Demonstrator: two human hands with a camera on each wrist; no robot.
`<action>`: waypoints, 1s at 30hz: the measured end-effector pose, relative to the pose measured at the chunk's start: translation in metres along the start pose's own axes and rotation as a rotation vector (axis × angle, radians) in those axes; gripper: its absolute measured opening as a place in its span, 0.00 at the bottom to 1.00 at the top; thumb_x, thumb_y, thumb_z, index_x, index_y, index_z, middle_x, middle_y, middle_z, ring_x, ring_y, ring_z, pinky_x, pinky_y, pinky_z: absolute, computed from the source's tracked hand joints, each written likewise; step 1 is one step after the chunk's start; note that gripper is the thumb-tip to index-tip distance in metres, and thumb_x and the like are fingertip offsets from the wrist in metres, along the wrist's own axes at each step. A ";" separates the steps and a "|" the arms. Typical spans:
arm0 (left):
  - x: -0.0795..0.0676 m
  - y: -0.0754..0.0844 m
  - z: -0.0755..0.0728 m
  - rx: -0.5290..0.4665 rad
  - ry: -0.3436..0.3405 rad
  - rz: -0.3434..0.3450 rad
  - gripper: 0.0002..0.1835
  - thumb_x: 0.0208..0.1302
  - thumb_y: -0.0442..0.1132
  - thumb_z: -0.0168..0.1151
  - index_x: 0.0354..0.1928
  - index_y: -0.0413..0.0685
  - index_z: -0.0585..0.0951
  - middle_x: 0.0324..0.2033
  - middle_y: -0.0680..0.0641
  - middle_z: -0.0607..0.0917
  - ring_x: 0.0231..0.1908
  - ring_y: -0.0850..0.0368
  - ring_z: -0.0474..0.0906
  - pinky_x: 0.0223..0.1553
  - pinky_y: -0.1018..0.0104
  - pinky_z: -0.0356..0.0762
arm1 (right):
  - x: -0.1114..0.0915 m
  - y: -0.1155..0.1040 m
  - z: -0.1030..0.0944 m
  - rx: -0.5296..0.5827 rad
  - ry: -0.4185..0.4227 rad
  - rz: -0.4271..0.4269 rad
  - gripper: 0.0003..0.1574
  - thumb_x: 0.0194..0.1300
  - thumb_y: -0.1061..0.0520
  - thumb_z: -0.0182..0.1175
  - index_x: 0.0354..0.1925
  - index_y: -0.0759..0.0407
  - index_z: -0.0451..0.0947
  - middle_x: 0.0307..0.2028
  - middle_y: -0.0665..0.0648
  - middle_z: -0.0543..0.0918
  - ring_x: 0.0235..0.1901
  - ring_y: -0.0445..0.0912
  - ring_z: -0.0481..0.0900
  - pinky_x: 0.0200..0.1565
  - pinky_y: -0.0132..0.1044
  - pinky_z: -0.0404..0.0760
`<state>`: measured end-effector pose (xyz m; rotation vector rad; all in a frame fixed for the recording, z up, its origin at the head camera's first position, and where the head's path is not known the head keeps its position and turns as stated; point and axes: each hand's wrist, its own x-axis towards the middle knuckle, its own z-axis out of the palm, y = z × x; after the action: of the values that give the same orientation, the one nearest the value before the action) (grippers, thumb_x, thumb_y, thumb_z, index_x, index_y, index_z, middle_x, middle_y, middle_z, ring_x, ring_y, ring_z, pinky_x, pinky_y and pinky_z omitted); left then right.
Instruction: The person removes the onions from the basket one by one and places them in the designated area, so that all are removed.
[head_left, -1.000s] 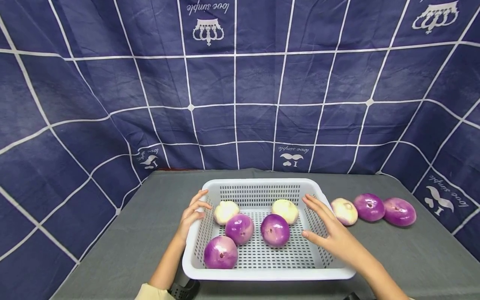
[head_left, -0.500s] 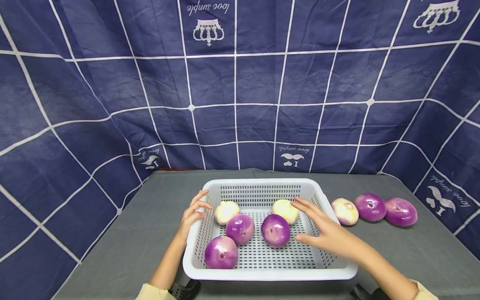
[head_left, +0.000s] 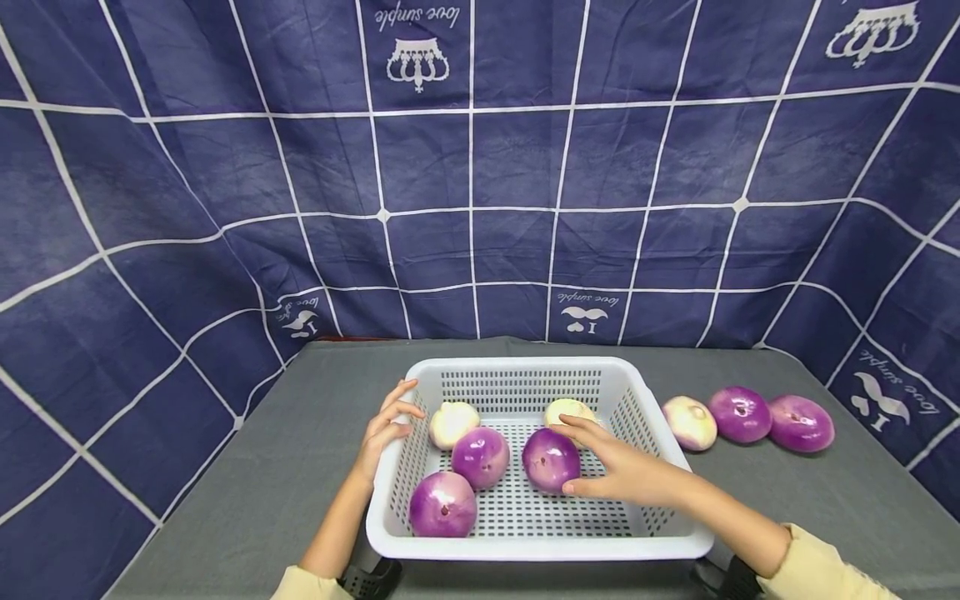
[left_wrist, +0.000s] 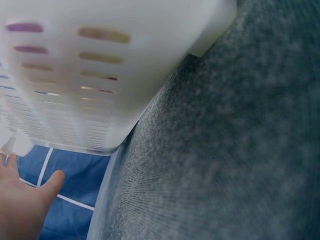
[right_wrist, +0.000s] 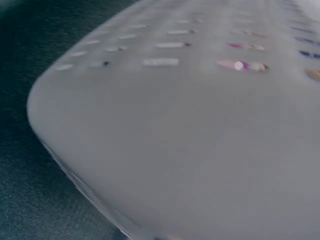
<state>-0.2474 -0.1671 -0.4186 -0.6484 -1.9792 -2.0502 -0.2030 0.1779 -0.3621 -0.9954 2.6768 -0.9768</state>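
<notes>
Leftward over the basket (head_left: 540,548), the right hand (head_left: 618,471) has moved since half a second ago, from beside the round purple vegetable (head_left: 550,462) to astride its right side; nothing else looks shifted. That vegetable sits on the basket floor, right of the middle. Thumb near, fingers far, the hand stands widely parted, a spread that seems fitted to the vegetable's girth; from here I can't tell whether it presses yet. Fingertips partly hide a cream bulb (head_left: 567,410) just behind. Further left cluster a white bulb (head_left: 453,425) and two purple globes (head_left: 480,458). Loosely, the left hand (head_left: 382,429) rests over the left rim, clasping nothing that I can see, probably to steady the basket. Outside, on the grey cloth (head_left: 322,433), three more vegetables (head_left: 740,414) line up rightward, perhaps placed there for reach.
</notes>
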 end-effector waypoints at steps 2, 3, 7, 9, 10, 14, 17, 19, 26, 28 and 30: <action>0.000 0.000 0.000 0.002 -0.002 -0.003 0.12 0.46 0.26 0.42 0.32 0.26 0.73 0.63 0.44 0.62 0.70 0.44 0.31 0.64 0.38 0.31 | 0.002 0.000 0.003 0.001 -0.022 0.001 0.44 0.55 0.42 0.60 0.65 0.55 0.58 0.67 0.65 0.54 0.65 0.66 0.53 0.55 0.64 0.61; 0.000 0.001 0.000 0.002 -0.002 -0.008 0.12 0.46 0.26 0.42 0.32 0.25 0.73 0.63 0.44 0.62 0.70 0.45 0.31 0.64 0.38 0.32 | 0.004 0.000 0.004 0.002 -0.031 0.004 0.44 0.55 0.42 0.60 0.65 0.55 0.58 0.67 0.65 0.54 0.65 0.66 0.54 0.55 0.64 0.62; 0.000 0.001 -0.001 -0.008 -0.009 -0.036 0.14 0.46 0.26 0.42 0.34 0.22 0.70 0.65 0.42 0.59 0.70 0.47 0.31 0.65 0.40 0.33 | 0.010 0.001 0.005 -0.009 -0.043 -0.008 0.44 0.54 0.43 0.60 0.64 0.58 0.58 0.67 0.67 0.54 0.63 0.66 0.57 0.54 0.63 0.65; -0.001 0.001 -0.002 -0.008 -0.012 -0.046 0.14 0.47 0.26 0.42 0.35 0.22 0.70 0.66 0.40 0.58 0.70 0.48 0.31 0.65 0.40 0.34 | 0.013 0.001 0.006 -0.009 -0.050 -0.001 0.44 0.54 0.42 0.60 0.64 0.58 0.59 0.67 0.67 0.54 0.63 0.66 0.56 0.54 0.62 0.65; -0.001 0.001 -0.002 -0.006 -0.016 -0.048 0.14 0.47 0.27 0.42 0.35 0.22 0.70 0.66 0.39 0.57 0.70 0.48 0.30 0.65 0.40 0.34 | 0.015 0.001 0.006 -0.014 -0.053 -0.001 0.44 0.54 0.42 0.60 0.64 0.58 0.59 0.67 0.67 0.54 0.63 0.66 0.57 0.54 0.63 0.66; -0.001 0.000 -0.004 0.020 -0.028 -0.066 0.15 0.47 0.28 0.43 0.36 0.22 0.70 0.67 0.41 0.56 0.70 0.50 0.31 0.65 0.45 0.39 | 0.019 0.004 0.007 -0.038 -0.083 0.016 0.44 0.53 0.42 0.61 0.64 0.57 0.60 0.67 0.65 0.54 0.62 0.66 0.58 0.53 0.61 0.67; -0.001 -0.001 -0.005 0.042 -0.036 -0.077 0.16 0.48 0.28 0.43 0.37 0.21 0.70 0.67 0.43 0.56 0.70 0.51 0.31 0.65 0.58 0.44 | 0.019 0.006 0.008 -0.042 -0.101 0.016 0.44 0.53 0.42 0.61 0.64 0.56 0.60 0.67 0.66 0.54 0.62 0.66 0.59 0.52 0.61 0.68; -0.001 -0.001 -0.005 0.048 -0.043 -0.077 0.16 0.49 0.28 0.43 0.37 0.21 0.70 0.67 0.43 0.56 0.70 0.52 0.31 0.64 0.66 0.46 | 0.019 0.007 0.008 -0.041 -0.101 0.010 0.44 0.53 0.43 0.61 0.64 0.55 0.60 0.67 0.65 0.54 0.62 0.66 0.59 0.52 0.61 0.68; -0.002 0.000 -0.004 0.055 -0.043 -0.070 0.15 0.50 0.29 0.44 0.37 0.24 0.71 0.67 0.44 0.56 0.71 0.51 0.32 0.64 0.65 0.45 | 0.022 0.013 0.013 -0.105 -0.100 -0.046 0.41 0.53 0.43 0.61 0.63 0.50 0.62 0.67 0.62 0.55 0.64 0.63 0.57 0.54 0.60 0.67; -0.003 0.001 -0.004 0.054 -0.043 -0.069 0.14 0.50 0.29 0.44 0.37 0.24 0.72 0.67 0.44 0.56 0.71 0.52 0.32 0.63 0.69 0.46 | 0.023 0.014 0.014 -0.117 -0.100 -0.060 0.40 0.53 0.43 0.61 0.62 0.50 0.63 0.67 0.61 0.56 0.64 0.63 0.57 0.54 0.60 0.67; -0.003 0.001 -0.004 0.055 -0.042 -0.063 0.14 0.50 0.29 0.44 0.37 0.25 0.72 0.67 0.44 0.56 0.71 0.52 0.32 0.62 0.74 0.48 | 0.023 0.015 0.014 -0.132 -0.098 -0.081 0.39 0.53 0.44 0.61 0.62 0.49 0.63 0.67 0.61 0.57 0.64 0.63 0.58 0.54 0.60 0.67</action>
<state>-0.2451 -0.1717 -0.4187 -0.6297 -2.0970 -2.0261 -0.2248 0.1647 -0.3804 -1.1536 2.6671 -0.7510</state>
